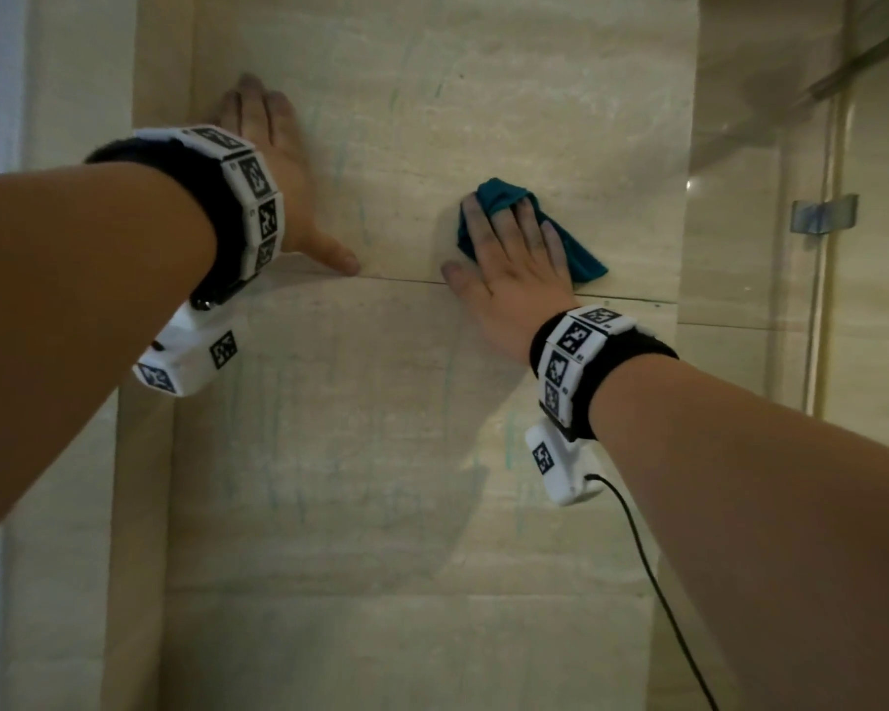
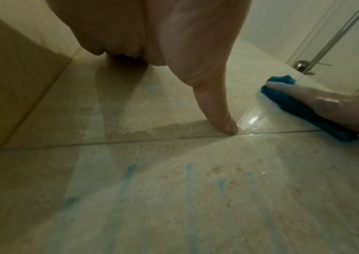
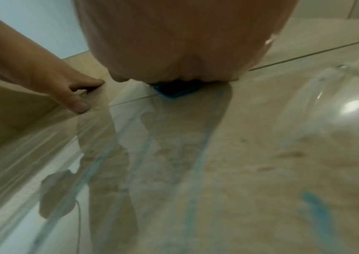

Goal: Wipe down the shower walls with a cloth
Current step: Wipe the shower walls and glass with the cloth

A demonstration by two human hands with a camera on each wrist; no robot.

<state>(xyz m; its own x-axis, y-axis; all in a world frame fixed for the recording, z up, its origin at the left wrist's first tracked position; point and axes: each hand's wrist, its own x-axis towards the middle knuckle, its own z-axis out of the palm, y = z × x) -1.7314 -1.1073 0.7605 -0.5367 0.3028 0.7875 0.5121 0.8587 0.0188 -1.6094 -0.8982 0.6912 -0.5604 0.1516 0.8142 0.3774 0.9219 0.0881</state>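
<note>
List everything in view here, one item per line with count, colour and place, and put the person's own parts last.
cloth: one, teal, pressed flat on the wall under the right hand
wall tiles: several, beige, filling the middle of the view, with a joint line running across at hand level
streaks: several, pale blue, running down the tiles below and between the hands
glass door: one, clear, at the right edge
bracket: one, silver, on the glass door
cable: one, black, hanging from the right wristband
wristbands: two, white with black markers, one on each wrist
left hand: flat on the wall, fingers spread
right hand: flat on the cloth
</note>
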